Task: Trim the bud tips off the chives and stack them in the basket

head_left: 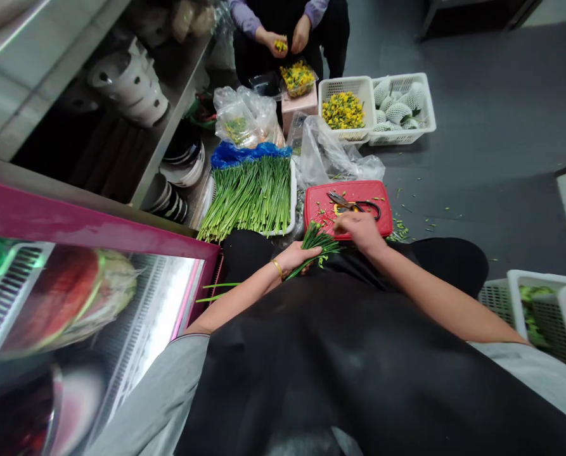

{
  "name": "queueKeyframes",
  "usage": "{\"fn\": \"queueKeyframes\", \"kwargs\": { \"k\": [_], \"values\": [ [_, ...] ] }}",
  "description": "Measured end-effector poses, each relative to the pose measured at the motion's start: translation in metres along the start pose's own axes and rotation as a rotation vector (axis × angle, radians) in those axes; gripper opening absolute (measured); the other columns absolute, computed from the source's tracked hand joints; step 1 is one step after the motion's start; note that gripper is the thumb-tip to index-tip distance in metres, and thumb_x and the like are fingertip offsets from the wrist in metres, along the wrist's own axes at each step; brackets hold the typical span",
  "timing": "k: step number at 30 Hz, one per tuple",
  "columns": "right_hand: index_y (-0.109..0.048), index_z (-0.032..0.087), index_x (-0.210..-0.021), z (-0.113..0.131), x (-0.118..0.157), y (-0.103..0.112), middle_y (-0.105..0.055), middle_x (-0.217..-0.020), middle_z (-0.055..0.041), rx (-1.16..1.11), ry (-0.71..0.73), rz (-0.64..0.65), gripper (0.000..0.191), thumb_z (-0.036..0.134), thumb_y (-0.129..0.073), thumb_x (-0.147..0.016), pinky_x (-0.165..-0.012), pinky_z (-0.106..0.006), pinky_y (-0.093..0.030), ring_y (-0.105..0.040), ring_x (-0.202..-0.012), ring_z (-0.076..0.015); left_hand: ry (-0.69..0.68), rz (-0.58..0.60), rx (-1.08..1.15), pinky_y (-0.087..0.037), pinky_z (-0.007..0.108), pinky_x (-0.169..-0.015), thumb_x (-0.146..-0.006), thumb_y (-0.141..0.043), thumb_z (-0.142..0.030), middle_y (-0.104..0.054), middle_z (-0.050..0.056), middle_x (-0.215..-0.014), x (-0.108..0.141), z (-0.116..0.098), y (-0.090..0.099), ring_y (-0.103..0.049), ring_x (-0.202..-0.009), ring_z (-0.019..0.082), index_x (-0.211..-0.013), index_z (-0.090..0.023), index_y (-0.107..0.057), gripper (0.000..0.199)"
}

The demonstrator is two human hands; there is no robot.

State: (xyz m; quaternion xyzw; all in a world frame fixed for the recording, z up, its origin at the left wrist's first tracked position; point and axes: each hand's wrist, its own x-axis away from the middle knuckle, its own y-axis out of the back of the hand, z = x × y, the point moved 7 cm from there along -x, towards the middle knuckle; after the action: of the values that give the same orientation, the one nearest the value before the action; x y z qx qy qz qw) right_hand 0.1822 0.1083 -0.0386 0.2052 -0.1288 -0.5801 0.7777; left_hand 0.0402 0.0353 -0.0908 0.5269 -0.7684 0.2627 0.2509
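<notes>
My left hand [300, 256], with a gold bracelet at the wrist, is closed around a bunch of flowering chives [315, 239], thin green stalks held over my lap. Just right of the bunch, my right hand [361, 229] is curled above the near edge of a red plastic board or lid [318, 201]. Whether its fingers pinch anything is hidden from me. Black-handled scissors [343, 201] lie on the red surface beyond that hand, among green scraps and a small yellow item. To the left, a white basket [293, 196] lined with blue plastic is full of more stalks [251, 193].
Across from me a person's hands [276, 43] hold yellow blossoms over a clear box [298, 77]. White baskets of blossoms [343, 111] and net-wrapped produce [399, 113] stand beyond. A shelf and a lit display case [154, 316] border my left; baskets [515, 304] stand right.
</notes>
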Motion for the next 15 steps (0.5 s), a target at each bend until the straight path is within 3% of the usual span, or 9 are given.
{"fn": "queueKeyframes", "kwargs": {
  "k": [2, 3, 6, 8, 11, 15],
  "values": [
    [-0.067, 0.017, -0.070, -0.015, -0.002, 0.014, -0.066, -0.068, -0.0046, -0.189, -0.090, -0.057, 0.038, 0.041, -0.041, -0.085, -0.061, -0.029, -0.048, -0.061, -0.062, -0.0161, 0.012, -0.009, -0.015, -0.030, 0.020, -0.035, -0.070, -0.072, -0.050, -0.044, -0.007, -0.041, 0.001, 0.000, 0.001, -0.039, -0.031, 0.005, -0.061, -0.016, -0.045, 0.045],
    [-0.069, 0.017, -0.073, -0.015, -0.002, 0.018, -0.067, -0.072, -0.0055, -0.173, -0.071, -0.038, 0.038, 0.045, -0.046, -0.084, -0.064, -0.031, -0.049, -0.062, -0.067, -0.0176, 0.017, -0.009, -0.029, -0.030, 0.020, -0.035, -0.070, -0.073, -0.050, -0.045, -0.007, -0.041, 0.001, 0.001, 0.000, -0.039, -0.031, 0.005, -0.061, -0.016, -0.046, 0.045],
    [-0.072, 0.019, -0.083, 0.011, 0.004, 0.020, -0.068, -0.089, -0.0093, 0.168, 0.187, 0.019, 0.031, 0.048, -0.062, -0.078, -0.080, -0.037, -0.047, -0.062, -0.087, -0.0237, 0.024, -0.006, -0.065, -0.031, 0.020, -0.035, -0.069, -0.073, -0.048, -0.046, -0.007, -0.041, 0.000, 0.000, -0.001, -0.040, -0.032, 0.006, -0.061, -0.015, -0.047, 0.043],
    [-0.071, 0.021, -0.091, 0.033, 0.009, 0.010, -0.066, -0.100, -0.0106, 0.401, 0.408, 0.033, 0.023, 0.040, -0.060, -0.082, -0.086, -0.039, -0.043, -0.058, -0.097, -0.0248, 0.031, 0.000, -0.075, -0.032, 0.020, -0.035, -0.069, -0.073, -0.048, -0.046, -0.006, -0.041, -0.001, 0.000, -0.002, -0.040, -0.032, 0.006, -0.061, -0.016, -0.047, 0.043],
    [-0.069, 0.021, -0.091, 0.046, 0.013, -0.015, -0.066, -0.091, -0.0100, 0.618, 0.609, 0.134, 0.023, 0.029, -0.046, -0.091, -0.083, -0.037, -0.039, -0.055, -0.092, -0.0225, 0.042, 0.042, -0.069, -0.034, 0.021, -0.035, -0.068, -0.073, -0.051, -0.047, -0.005, -0.042, -0.001, 0.002, -0.004, -0.041, -0.033, 0.007, -0.061, -0.016, -0.047, 0.044],
    [-0.065, 0.016, -0.082, 0.041, 0.012, -0.026, -0.062, -0.077, -0.0105, 0.709, 0.638, 0.187, 0.027, 0.026, -0.043, -0.091, -0.078, -0.036, -0.038, -0.052, -0.079, -0.0213, 0.020, 0.096, -0.085, -0.033, 0.020, -0.036, -0.065, -0.075, -0.051, -0.046, -0.005, -0.042, 0.002, 0.002, -0.004, -0.041, -0.035, 0.007, -0.060, -0.016, -0.047, 0.045]
  ]
}}
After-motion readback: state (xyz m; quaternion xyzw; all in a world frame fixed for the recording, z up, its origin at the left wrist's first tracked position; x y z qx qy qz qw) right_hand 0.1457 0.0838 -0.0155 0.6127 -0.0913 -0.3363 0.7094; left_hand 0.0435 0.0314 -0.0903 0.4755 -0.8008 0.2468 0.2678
